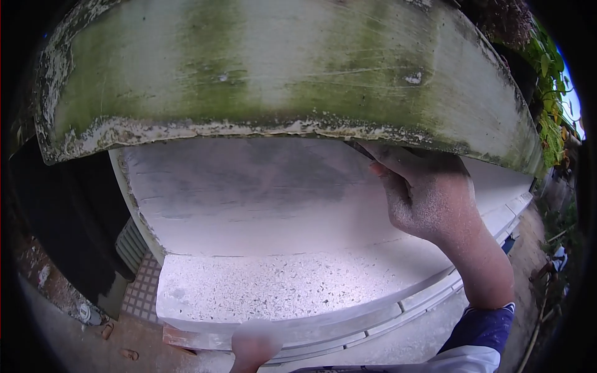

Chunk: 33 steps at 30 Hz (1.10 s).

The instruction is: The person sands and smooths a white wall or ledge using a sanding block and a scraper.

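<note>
Dusted with white powder, my right hand reaches up beneath the mossy overhanging slab, against the pale wall face. Its fingers are closed round something thin and dark, mostly hidden by the hand and the slab edge. Grey smears mark the upper part of the wall face. Below lies a speckled white ledge covered with small chips. My left hand is low in the view, at the ledge's front edge. It is blurred, and its fingers cannot be made out.
A dark opening and a tiled floor patch are at the left. White stepped edging curves along the ledge's front. Green plants hang at the right, above bare ground. Sandals lie at the lower left.
</note>
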{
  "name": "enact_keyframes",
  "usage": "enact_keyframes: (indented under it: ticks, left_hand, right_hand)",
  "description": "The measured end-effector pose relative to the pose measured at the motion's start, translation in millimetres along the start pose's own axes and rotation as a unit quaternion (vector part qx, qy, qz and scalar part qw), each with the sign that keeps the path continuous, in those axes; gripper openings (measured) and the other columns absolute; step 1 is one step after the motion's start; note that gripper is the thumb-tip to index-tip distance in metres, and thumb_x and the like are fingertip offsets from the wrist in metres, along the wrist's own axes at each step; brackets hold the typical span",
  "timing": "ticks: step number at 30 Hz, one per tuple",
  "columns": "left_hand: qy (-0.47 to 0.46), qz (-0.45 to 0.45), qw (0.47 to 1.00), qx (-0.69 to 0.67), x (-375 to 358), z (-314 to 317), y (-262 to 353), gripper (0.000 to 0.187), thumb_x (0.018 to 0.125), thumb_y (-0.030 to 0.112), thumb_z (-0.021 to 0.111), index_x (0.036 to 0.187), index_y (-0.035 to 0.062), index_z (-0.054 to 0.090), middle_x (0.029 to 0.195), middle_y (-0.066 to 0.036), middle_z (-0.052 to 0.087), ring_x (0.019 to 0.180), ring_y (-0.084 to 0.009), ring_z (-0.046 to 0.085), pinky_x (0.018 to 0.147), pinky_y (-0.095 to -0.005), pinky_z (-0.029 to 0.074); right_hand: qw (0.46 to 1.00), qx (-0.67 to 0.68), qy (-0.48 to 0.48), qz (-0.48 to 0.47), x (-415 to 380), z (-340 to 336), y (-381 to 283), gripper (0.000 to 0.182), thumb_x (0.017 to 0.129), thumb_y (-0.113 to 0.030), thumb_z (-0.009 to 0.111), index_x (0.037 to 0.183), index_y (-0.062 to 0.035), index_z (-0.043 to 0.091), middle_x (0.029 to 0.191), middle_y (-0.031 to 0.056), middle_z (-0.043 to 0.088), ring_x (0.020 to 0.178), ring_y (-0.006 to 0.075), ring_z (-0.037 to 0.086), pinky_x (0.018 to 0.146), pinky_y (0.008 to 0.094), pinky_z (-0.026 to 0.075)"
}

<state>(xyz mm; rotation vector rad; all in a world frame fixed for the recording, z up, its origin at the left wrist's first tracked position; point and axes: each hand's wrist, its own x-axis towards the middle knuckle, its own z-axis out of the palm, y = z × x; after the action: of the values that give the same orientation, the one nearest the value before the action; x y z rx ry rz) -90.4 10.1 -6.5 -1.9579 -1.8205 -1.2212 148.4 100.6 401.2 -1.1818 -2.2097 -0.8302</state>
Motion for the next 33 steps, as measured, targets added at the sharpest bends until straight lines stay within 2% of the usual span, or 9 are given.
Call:
enact_keyframes:
  ticks: [3,7,9,12,16,24,27,30,33]
  left_hand:
    - [0.021,0.015,1.0,0.001,0.5,10.7,-4.7,0.014,0.077,0.016,0.069,0.085,0.0059,0.069,0.076,-0.013,0.066,0.063,-0.0373,0.062,0.059,-0.048,0.051]
    - [0.051,0.006,0.999,-0.018,-1.3,8.4,-5.0,0.012,0.077,0.016,0.069,0.084,0.0067,0.068,0.072,-0.012,0.064,0.061,-0.0371,0.06,0.058,-0.0493,0.049]
    - [0.039,0.001,0.999,-0.021,2.6,8.3,-1.2,0.012,0.077,0.017,0.07,0.084,0.0069,0.069,0.072,-0.012,0.064,0.061,-0.0371,0.06,0.058,-0.0502,0.049]
    - [0.036,0.011,0.999,-0.003,3.4,6.7,-1.1,0.013,0.077,0.018,0.07,0.084,0.0072,0.069,0.073,-0.012,0.063,0.062,-0.0373,0.06,0.058,-0.0511,0.048]
    - [0.06,0.006,0.998,-0.002,-0.4,6.0,-1.2,0.012,0.078,0.019,0.07,0.082,0.0078,0.067,0.072,-0.011,0.063,0.062,-0.0368,0.06,0.059,-0.0507,0.047]
    - [0.065,0.015,0.998,-0.018,-1.2,7.2,-4.7,0.011,0.078,0.018,0.07,0.079,0.0076,0.066,0.072,-0.011,0.063,0.061,-0.0359,0.06,0.057,-0.0496,0.046]
    - [0.07,0.015,0.997,-0.022,5.0,8.8,-2.7,0.011,0.078,0.017,0.069,0.079,0.0073,0.066,0.07,-0.01,0.063,0.059,-0.0356,0.059,0.056,-0.0487,0.046]
    - [0.04,0.018,0.999,0.004,-3.1,10.9,-4.5,0.011,0.077,0.017,0.069,0.082,0.0068,0.067,0.071,-0.01,0.064,0.059,-0.0356,0.06,0.058,-0.048,0.048]
    - [0.034,0.017,0.999,0.011,-4.2,7.6,-6.0,0.013,0.077,0.016,0.069,0.085,0.0065,0.069,0.073,-0.011,0.066,0.059,-0.0357,0.061,0.059,-0.0476,0.05]
  right_hand:
    - [0.999,-0.013,0.043,-0.023,-1.6,3.8,-0.1,0.044,0.086,-0.008,0.068,0.128,-0.0199,0.071,0.082,0.0116,0.073,0.065,0.0259,0.071,0.066,0.0389,0.058]
    - [0.986,-0.026,0.141,-0.087,-3.6,15.4,10.8,0.032,0.097,-0.029,0.063,0.128,-0.025,0.069,0.066,0.0064,0.065,0.056,0.0205,0.066,0.053,0.0369,0.056]
    - [0.993,-0.033,0.097,-0.059,-1.5,10.4,4.5,0.034,0.097,-0.026,0.062,0.13,-0.026,0.069,0.069,0.0054,0.066,0.058,0.0197,0.067,0.054,0.0364,0.057]
    - [1.0,-0.014,-0.024,0.005,5.5,-3.9,-10.1,0.045,0.088,-0.008,0.068,0.131,-0.0202,0.07,0.098,0.012,0.075,0.076,0.028,0.072,0.07,0.0393,0.059]
    - [0.997,0.012,0.073,-0.036,-10.3,9.4,6.3,0.043,0.089,-0.007,0.066,0.131,-0.0192,0.069,0.096,0.0129,0.075,0.076,0.0285,0.072,0.07,0.0387,0.058]
    - [0.996,0.051,0.064,0.028,-12.7,10.3,0.9,0.043,0.089,-0.004,0.065,0.131,-0.0134,0.069,0.091,0.0148,0.074,0.071,0.0285,0.071,0.069,0.0389,0.057]
    - [0.991,0.059,0.116,0.006,-10.9,20.8,10.3,0.035,0.092,-0.022,0.065,0.127,-0.0246,0.07,0.081,0.0091,0.069,0.066,0.0271,0.069,0.061,0.0396,0.058]
    - [0.993,0.071,0.091,0.014,-6.5,15.7,-0.2,0.044,0.089,-0.002,0.064,0.13,-0.0137,0.07,0.091,0.0144,0.074,0.07,0.0293,0.071,0.069,0.0379,0.057]
    - [0.99,0.093,0.105,-0.001,-15.7,15.4,5.6,0.043,0.089,-0.002,0.064,0.13,-0.0145,0.07,0.09,0.0146,0.074,0.069,0.0294,0.071,0.069,0.0379,0.057]
